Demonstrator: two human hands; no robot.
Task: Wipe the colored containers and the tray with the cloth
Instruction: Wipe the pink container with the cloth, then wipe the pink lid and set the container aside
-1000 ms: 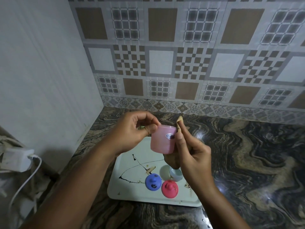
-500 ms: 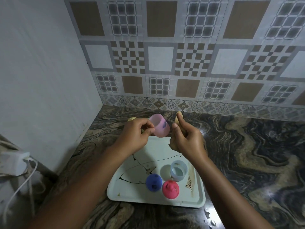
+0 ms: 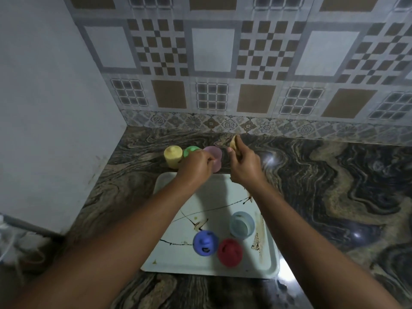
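My left hand [image 3: 196,167] holds the pink container [image 3: 214,158] by its rim, down on the counter beyond the tray, beside a green container [image 3: 190,150] and a yellow container [image 3: 172,156]. My right hand [image 3: 244,166] grips a crumpled yellowish cloth [image 3: 234,141] just right of the pink container, not touching it. The white tray [image 3: 178,259], streaked with dark stains, lies near me. On it stand a pale blue open container [image 3: 242,225], a blue lidded container [image 3: 205,243] and a red lidded container [image 3: 229,252].
The marble counter [image 3: 323,186] runs right and back to a tiled wall. A white wall [image 3: 51,108] closes the left side. A white charger with its cable [image 3: 6,239] sits at the far left edge.
My left hand carried the pink container from above the tray forward and left, down to the counter beside the green one. My right hand with the cloth moved away from it.
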